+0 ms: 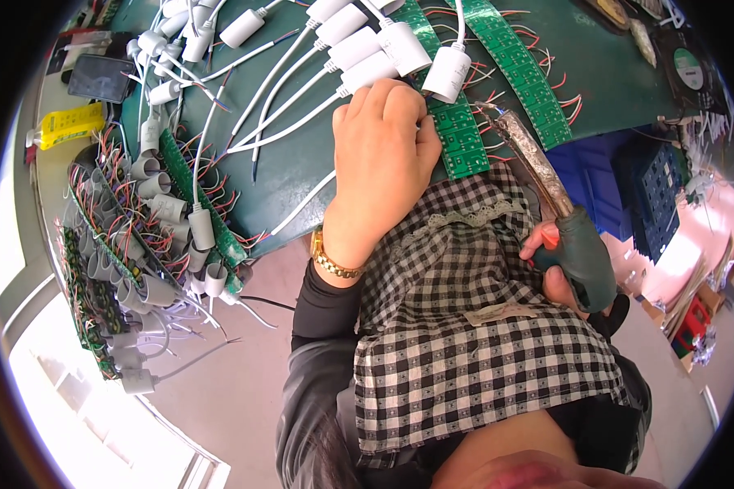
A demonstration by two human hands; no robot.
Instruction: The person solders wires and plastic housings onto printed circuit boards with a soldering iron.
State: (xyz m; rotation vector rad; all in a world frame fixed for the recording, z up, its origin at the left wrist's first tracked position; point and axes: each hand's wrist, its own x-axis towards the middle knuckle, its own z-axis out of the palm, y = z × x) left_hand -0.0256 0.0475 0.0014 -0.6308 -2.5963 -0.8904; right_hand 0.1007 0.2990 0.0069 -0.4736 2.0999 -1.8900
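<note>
My left hand [381,155] is closed, back upward, over the table beside a row of white cylindrical housings [367,72] with white cables. Its fingertips are hidden, so I cannot make out what they grip. My right hand [575,265], in a dark glove with bare fingertips, is wrapped round a soldering iron [532,155]. The iron's metal shaft slants up and left, its tip near the edge of a green circuit board strip [461,137] with red and white wires. One more white housing [447,73] lies against that strip, close to the left hand.
A second green board strip [520,73] lies to the right on the dark green table [289,183]. Wired boards with housings [151,212] crowd the left edge. A yellow pouch [69,126] and phone [98,79] lie beyond them. Below the right edge is a blue bin [591,183].
</note>
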